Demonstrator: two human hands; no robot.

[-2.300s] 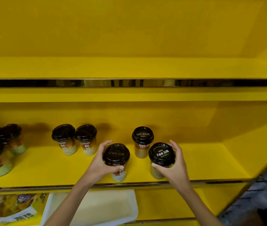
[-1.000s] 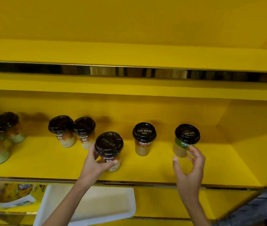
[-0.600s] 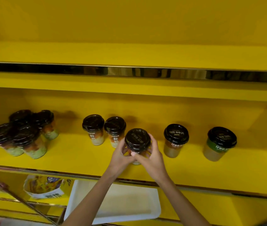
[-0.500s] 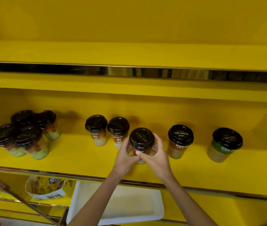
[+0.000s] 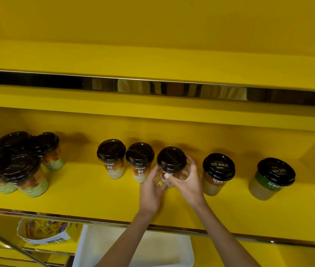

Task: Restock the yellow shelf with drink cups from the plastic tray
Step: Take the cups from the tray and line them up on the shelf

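Both my hands hold one drink cup [image 5: 171, 160] with a black lid, standing on the yellow shelf [image 5: 87, 201]. My left hand [image 5: 151, 191] grips its lower left side and my right hand [image 5: 188, 182] wraps its right side. Two matching orange-label cups [image 5: 111, 158] [image 5: 139, 160] stand just left of it, nearly touching. To the right stand a brown-label cup [image 5: 218, 173] and a green-label cup [image 5: 273, 178]. The white plastic tray [image 5: 87, 247] sits on the level below and looks empty.
A cluster of several green-and-orange cups [image 5: 20, 162] crowds the shelf's left end. A mirrored metal strip [image 5: 162, 88] edges the shelf above. A snack bag [image 5: 43, 231] lies beside the tray on the lower level. Bare shelf lies in front of the cups.
My right hand left the green-label cup at the right and joined my left hand on the held cup. That cup moved back into line beside the two orange-label cups.
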